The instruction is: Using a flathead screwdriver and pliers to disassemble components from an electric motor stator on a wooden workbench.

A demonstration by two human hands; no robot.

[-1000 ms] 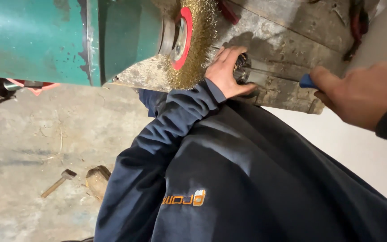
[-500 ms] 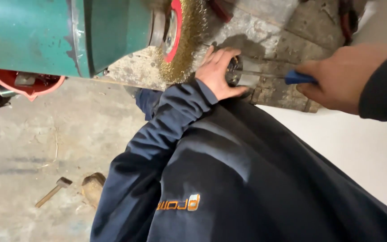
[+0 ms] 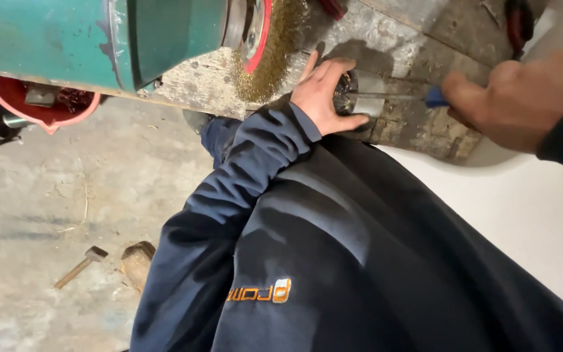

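Shifting leftward, right hand (image 3: 522, 98) keeps screwdriver (image 3: 399, 96) in metal cylinder (image 3: 363, 98).

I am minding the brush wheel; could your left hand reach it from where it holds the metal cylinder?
Probably yes: the left hand grips the metal cylinder right beside the wire brush wheel, with nothing between them.

Dark navy sweatshirt (image 3: 373, 261), long cuffed sleeves, small orange chest logo (image 3: 259, 291)

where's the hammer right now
In the head view the hammer lies on the concrete floor at lower left, beside a wood block.
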